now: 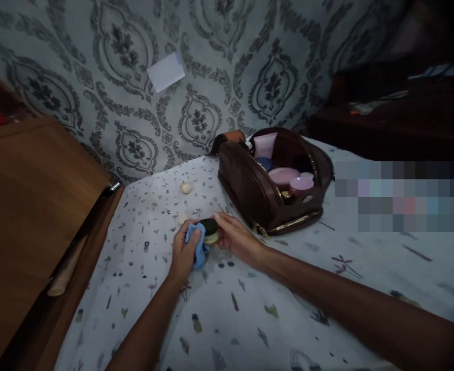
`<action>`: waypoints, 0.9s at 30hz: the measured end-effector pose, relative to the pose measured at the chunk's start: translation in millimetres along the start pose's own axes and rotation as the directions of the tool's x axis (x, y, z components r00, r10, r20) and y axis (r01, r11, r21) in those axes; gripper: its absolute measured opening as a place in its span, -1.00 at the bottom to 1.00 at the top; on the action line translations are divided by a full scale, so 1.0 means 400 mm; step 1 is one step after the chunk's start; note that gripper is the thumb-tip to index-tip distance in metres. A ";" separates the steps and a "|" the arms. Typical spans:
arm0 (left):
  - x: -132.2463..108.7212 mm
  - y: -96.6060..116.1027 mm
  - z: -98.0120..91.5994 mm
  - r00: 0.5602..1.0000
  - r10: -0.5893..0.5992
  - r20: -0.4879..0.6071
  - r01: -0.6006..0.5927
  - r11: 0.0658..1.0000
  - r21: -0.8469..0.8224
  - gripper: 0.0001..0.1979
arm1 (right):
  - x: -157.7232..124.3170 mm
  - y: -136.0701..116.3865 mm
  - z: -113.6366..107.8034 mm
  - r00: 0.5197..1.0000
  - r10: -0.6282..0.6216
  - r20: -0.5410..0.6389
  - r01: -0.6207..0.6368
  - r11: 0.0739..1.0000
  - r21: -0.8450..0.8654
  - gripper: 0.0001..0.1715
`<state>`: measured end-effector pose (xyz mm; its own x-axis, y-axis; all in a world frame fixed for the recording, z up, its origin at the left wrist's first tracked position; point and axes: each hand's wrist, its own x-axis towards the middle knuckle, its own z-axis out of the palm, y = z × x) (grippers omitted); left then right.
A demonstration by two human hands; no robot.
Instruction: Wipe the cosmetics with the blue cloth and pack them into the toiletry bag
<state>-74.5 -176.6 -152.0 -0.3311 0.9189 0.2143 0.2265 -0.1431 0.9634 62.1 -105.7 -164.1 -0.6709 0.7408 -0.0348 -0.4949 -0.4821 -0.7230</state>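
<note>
A small round jar (pixel 210 232) with a dark lid and a pale yellowish body is held between my two hands, above the patterned bedsheet. My left hand (pixel 182 250) is closed on a crumpled blue cloth (pixel 199 250), which presses against the jar's left side. On the other side, the fingers of my right hand (pixel 237 236) wrap round the jar. Just beyond my hands stands a brown toiletry bag (pixel 246 185), unzipped. Inside it are a pink tube (pixel 265 146), pink round containers (pixel 284 176) and a blue item (pixel 264 164).
Two small pale objects lie on the sheet, one (pixel 186 187) farther off, the other (pixel 182 219) beside my left hand. A wooden cabinet (pixel 37 196) borders the left. Behind is a patterned wall (pixel 199 113) with a white switch plate (pixel 166 72). Dark furniture (pixel 389 123) stands at right.
</note>
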 end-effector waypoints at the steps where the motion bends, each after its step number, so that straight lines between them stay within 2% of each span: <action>1: 0.001 -0.001 0.000 1.000 -0.003 -0.011 0.003 1.000 -0.003 -0.55 | -0.001 -0.001 0.001 1.000 -0.003 0.011 0.003 1.000 -0.007 -0.43; 8: 0.011 -0.020 -0.005 0.997 -0.004 -0.083 -0.002 0.997 -0.073 -0.58 | -0.005 -0.012 0.000 0.997 0.058 0.040 -0.057 0.998 -0.031 -0.42; 14: 0.012 -0.020 0.000 0.991 -0.066 -0.112 0.048 0.986 -0.157 -0.59 | -0.004 -0.019 -0.007 0.986 0.100 0.130 -0.105 0.994 0.025 -0.56; 17: 0.014 -0.015 0.000 0.996 -0.043 -0.078 0.034 0.993 -0.117 -0.56 | 0.002 -0.020 -0.014 0.990 0.105 0.092 -0.106 0.994 0.009 -0.59; 20: 0.016 -0.010 -0.001 0.998 -0.005 -0.060 0.000 0.996 -0.087 -0.55 | 0.007 -0.020 -0.020 0.995 0.086 0.053 -0.084 0.995 -0.046 -0.54; 24: 0.019 -0.008 -0.002 0.995 -0.051 -0.088 0.038 0.989 -0.146 -0.58 | 0.007 -0.021 -0.017 0.994 0.086 0.071 -0.076 0.989 -0.130 -0.55; 27: 0.020 -0.010 -0.001 0.992 -0.085 -0.090 0.064 0.976 -0.209 -0.59 | 0.004 -0.021 -0.012 0.993 0.095 0.073 -0.081 0.982 -0.173 -0.50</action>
<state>-78.2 -168.9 -154.2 -0.4302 0.8909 0.1455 0.0078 -0.1575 0.9875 67.8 -98.3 -161.3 -0.7533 0.6556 -0.0523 -0.3359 -0.4519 -0.8264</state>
